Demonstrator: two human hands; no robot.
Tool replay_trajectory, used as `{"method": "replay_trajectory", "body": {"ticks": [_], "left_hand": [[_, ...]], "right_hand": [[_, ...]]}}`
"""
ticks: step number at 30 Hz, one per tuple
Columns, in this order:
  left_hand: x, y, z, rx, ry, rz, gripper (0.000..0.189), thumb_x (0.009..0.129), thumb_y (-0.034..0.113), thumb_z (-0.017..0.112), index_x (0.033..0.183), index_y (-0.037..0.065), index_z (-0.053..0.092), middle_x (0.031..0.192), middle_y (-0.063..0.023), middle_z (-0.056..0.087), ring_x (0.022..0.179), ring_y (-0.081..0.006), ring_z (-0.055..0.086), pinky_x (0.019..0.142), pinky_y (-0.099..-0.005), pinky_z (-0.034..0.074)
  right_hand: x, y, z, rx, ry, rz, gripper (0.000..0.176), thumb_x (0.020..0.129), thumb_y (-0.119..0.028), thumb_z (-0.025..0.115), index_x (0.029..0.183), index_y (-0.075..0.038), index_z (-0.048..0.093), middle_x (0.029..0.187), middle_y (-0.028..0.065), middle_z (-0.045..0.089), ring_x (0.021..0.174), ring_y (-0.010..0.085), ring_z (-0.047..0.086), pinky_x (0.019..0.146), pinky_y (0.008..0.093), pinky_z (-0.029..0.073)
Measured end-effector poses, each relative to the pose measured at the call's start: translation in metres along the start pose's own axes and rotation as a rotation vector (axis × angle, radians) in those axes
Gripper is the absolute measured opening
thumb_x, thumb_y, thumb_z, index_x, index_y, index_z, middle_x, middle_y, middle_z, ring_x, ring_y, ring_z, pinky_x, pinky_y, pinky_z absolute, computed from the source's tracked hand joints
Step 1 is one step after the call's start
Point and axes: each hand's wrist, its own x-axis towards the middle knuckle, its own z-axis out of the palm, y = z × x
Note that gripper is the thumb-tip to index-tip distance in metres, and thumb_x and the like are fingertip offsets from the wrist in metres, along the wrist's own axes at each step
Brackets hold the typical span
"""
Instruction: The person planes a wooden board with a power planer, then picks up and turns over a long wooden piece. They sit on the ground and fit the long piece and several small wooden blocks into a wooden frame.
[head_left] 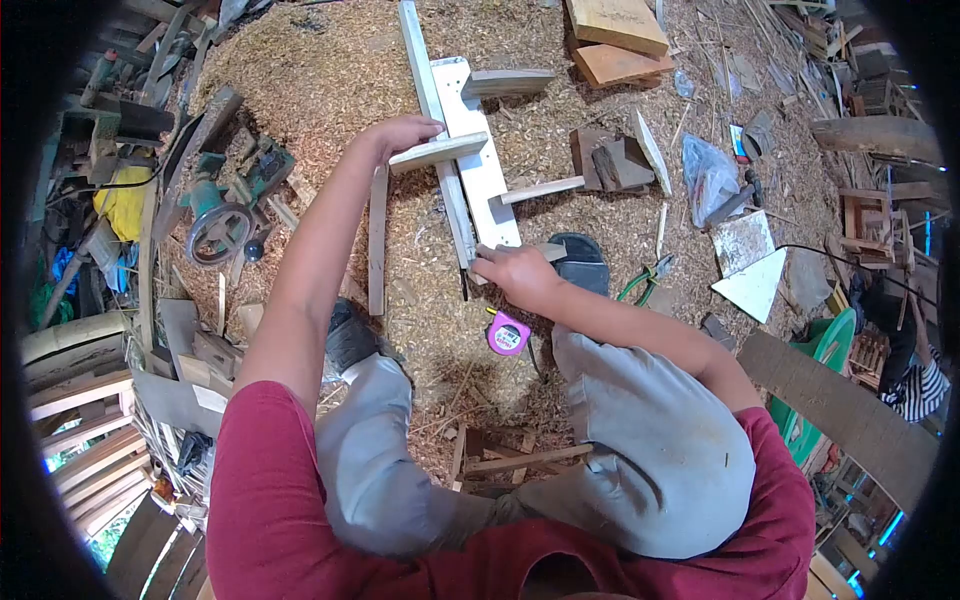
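A white board (486, 190) lies lengthwise ahead of me, with several short wooden pieces standing out from it. A long wooden strip (428, 80) runs along its left side. My left hand (405, 133) is closed on the strip beside a pale short crosspiece (438, 152); its fingertips are partly hidden. At the near end, my right hand (520, 275) is closed around the end of the strip, close against the board. A pink tape measure (508, 334) lies on the ground just below my right hand, a little yellow showing at its top.
Wood shavings cover the ground. Green-handled pliers (648, 280) lie to the right, near a plastic bag (708, 178) and a white triangular piece (752, 284). Thick wood blocks (618, 45) sit at the top. A machine with a handwheel (220, 234) stands left. Another person's striped sleeve (918, 390) shows far right.
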Motion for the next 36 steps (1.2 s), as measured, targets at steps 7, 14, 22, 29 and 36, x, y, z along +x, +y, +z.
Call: {"method": "replay_trajectory", "body": {"ticks": [7,14,22,29,36], "left_hand": [[0.006,-0.033,-0.021,0.331,0.602,0.119,0.040,0.087,0.017,0.077,0.126,0.010,0.071,0.109,-0.0121,0.074,0.099,-0.0234,0.069,0.088,-0.0365,0.056],[-0.058,-0.025,-0.011,0.510,0.626,0.412,0.032,0.092,0.019,0.071,0.121,0.005,0.071,0.121,-0.0187,0.069,0.114,-0.0318,0.065,0.102,-0.0405,0.049],[-0.298,-0.015,0.045,0.452,0.313,0.506,0.026,0.099,0.018,0.064,0.122,0.006,0.067,0.125,-0.0133,0.068,0.123,-0.0289,0.061,0.107,-0.0411,0.045],[-0.404,-0.174,0.072,-0.204,0.992,0.170,0.028,0.105,0.024,0.058,0.124,0.005,0.067,0.119,-0.0080,0.070,0.110,-0.0188,0.064,0.099,-0.0342,0.050],[-0.478,-0.338,0.127,-0.214,1.548,-0.192,0.021,0.104,0.016,0.055,0.116,0.006,0.069,0.104,-0.0131,0.072,0.095,-0.0227,0.069,0.085,-0.0346,0.054]], "right_hand": [[-0.012,-0.004,-0.003,0.028,-0.086,0.047,0.027,0.080,-0.006,0.062,0.107,-0.009,0.060,0.100,0.0150,0.068,0.077,0.0339,0.071,0.065,0.0484,0.056],[-0.010,0.009,0.013,-0.007,-0.274,0.142,0.028,0.081,-0.011,0.066,0.109,-0.010,0.061,0.089,0.0131,0.068,0.074,0.0363,0.070,0.065,0.0495,0.055],[0.014,-0.016,-0.009,0.118,-0.252,-0.063,0.040,0.085,-0.022,0.074,0.119,-0.009,0.059,0.099,0.0120,0.068,0.097,0.0346,0.067,0.086,0.0494,0.049],[0.084,-0.069,-0.037,0.098,-0.425,-0.260,0.035,0.087,-0.018,0.072,0.119,-0.008,0.062,0.102,0.0137,0.069,0.100,0.0352,0.066,0.088,0.0478,0.049],[0.160,-0.141,-0.065,0.073,-0.609,-0.513,0.036,0.086,-0.014,0.072,0.120,-0.008,0.064,0.101,0.0122,0.069,0.098,0.0353,0.066,0.090,0.0478,0.049]]}}
